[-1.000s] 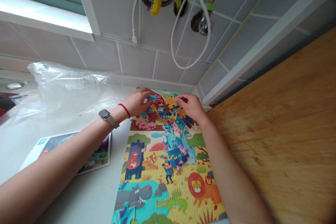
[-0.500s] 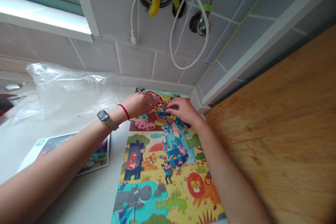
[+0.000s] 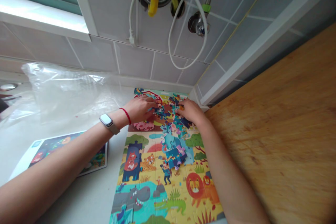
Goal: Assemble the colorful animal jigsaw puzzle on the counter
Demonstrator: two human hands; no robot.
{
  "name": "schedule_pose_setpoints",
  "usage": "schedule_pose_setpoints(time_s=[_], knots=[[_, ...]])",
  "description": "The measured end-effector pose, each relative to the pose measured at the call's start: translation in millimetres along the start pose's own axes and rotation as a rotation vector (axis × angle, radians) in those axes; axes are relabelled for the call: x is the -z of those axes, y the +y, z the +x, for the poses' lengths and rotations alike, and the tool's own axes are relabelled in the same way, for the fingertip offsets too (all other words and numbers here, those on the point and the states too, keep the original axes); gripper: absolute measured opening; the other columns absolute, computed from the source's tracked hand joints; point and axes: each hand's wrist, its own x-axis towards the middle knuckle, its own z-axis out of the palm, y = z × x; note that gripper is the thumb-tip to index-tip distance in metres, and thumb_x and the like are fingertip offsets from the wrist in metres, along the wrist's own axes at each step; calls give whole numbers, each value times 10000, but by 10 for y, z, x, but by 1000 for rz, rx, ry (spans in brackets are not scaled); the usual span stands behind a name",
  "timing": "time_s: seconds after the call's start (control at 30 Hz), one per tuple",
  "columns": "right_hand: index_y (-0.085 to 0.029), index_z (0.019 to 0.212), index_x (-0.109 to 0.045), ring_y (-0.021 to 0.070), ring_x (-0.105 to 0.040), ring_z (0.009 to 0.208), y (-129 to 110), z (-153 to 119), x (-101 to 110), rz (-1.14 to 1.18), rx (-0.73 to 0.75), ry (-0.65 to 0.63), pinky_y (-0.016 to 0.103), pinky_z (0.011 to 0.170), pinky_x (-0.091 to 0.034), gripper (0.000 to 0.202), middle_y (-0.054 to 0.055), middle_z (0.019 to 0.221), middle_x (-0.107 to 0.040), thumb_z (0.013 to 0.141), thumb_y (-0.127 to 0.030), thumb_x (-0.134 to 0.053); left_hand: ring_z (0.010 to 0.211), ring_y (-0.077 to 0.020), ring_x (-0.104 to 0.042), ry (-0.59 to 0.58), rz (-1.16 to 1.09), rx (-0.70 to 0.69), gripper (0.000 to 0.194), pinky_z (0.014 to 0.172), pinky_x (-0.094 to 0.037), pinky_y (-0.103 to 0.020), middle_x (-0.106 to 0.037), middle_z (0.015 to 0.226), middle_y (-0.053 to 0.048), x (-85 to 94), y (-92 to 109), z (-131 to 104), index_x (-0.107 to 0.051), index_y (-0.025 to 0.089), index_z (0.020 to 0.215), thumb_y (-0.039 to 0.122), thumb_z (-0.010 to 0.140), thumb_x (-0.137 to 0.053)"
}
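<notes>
My left hand (image 3: pixel 141 108) rests at the left edge of a heap of loose puzzle pieces (image 3: pixel 166 109), its fingers bent a little and apart; I make out nothing in them. On the right side of the heap, my right hand (image 3: pixel 191 110) has its thumb and fingers curled round a small orange puzzle piece (image 3: pixel 181 107). The heap covers part of a puzzle (image 3: pixel 147 171) with a hippo, a crocodile and lions. More loose blue and purple pieces (image 3: pixel 175 155) lie on its middle. A dark blue piece group with a red animal (image 3: pixel 132 161) lies at its left.
Left of the puzzle, a picture sheet (image 3: pixel 101 164) lies partly under my left forearm. Behind it is a clear plastic bag (image 3: pixel 68 91). A wooden board (image 3: pixel 283 140) rises on the right. The tiled wall (image 3: pixel 139 59) carries hoses and a white cable (image 3: pixel 170 47).
My hands, close together over the heap before, have moved apart. The left went slightly left and down, the right slightly right. More of the heap shows between them.
</notes>
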Motion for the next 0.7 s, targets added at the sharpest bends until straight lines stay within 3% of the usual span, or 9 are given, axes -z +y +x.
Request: schedule_pose_setpoints(time_s=[0.13, 0.23, 0.43, 0.57, 0.7], knots=[[-215, 1100, -847, 319, -771, 1010, 54, 13, 91, 40, -19, 39, 342, 875, -547, 226, 123, 1048, -831, 932, -258, -702, 1463, -377, -506, -27, -27, -79, 533, 1199, -434, -558, -538, 1612, -103, -160, 202, -10, -624, 277, 1488, 518, 1013, -603], [-200, 1130, -845, 277, -784, 965, 131, 28, 160, 79, -61, 90, 301, 843, -550, 293, 103, 1021, -840, 953, -194, -612, 1543, -426, -390, -76, -25, -86, 599, 1236, -342, -632, -457, 1674, -95, -270, 250, -40, -600, 326, 1517, 622, 998, -611], [-184, 1097, -847, 247, -793, 1002, 257, 66, 155, 151, -106, 125, 287, 894, -573, 271, 93, 1048, -844, 941, -146, -629, 1528, -395, -424, -84, 7, -80, 469, 1235, -366, -568, -499, 1643, -90, -253, 221, -41, -698, 321, 1412, 571, 1036, -571], [-196, 1217, -800, 200, -784, 1036, 289, 86, 145, 178, -104, 151, 264, 933, -562, 327, 74, 1109, -836, 990, -132, -573, 1489, -343, -483, -111, -21, -35, 392, 1221, -393, -517, -540, 1614, -53, -159, 202, -25, -736, 341, 1337, 541, 1038, -578], [-184, 1153, -810, 231, -784, 928, 317, 50, 176, 157, -112, 102, 296, 851, -572, 234, 85, 1019, -836, 948, -218, -701, 1359, -331, -607, -144, -12, -5, 302, 1153, -457, -499, -648, 1495, -73, -72, 169, -18, -797, 292, 1172, 460, 1025, -593]])
